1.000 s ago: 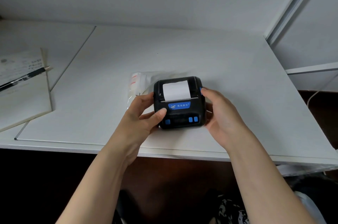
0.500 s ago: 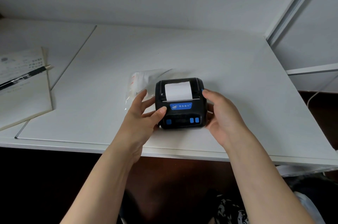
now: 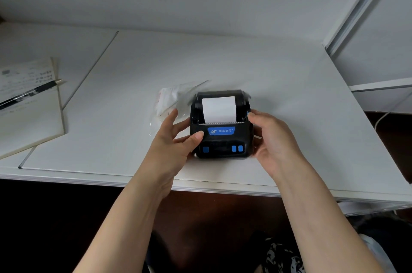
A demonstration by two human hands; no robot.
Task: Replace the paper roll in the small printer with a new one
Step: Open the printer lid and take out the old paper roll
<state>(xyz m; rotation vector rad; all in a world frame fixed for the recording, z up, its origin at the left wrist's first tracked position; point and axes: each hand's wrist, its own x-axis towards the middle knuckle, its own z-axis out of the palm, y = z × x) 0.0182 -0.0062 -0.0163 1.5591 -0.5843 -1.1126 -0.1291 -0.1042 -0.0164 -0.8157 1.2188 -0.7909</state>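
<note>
Both hands, left hand and right hand, grip small black plastic printer by its sides, steadying it, white paper showing on top.

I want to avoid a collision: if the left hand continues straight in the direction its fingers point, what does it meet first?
Probably the clear plastic bag behind the printer; the left hand has fingertips pointing at it, though depth is unclear.

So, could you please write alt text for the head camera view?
Two hands hold a small black printer on a white table: the left hand grips its left side, the right hand its right. White paper shows on top; a clear plastic bag lies behind.
</note>
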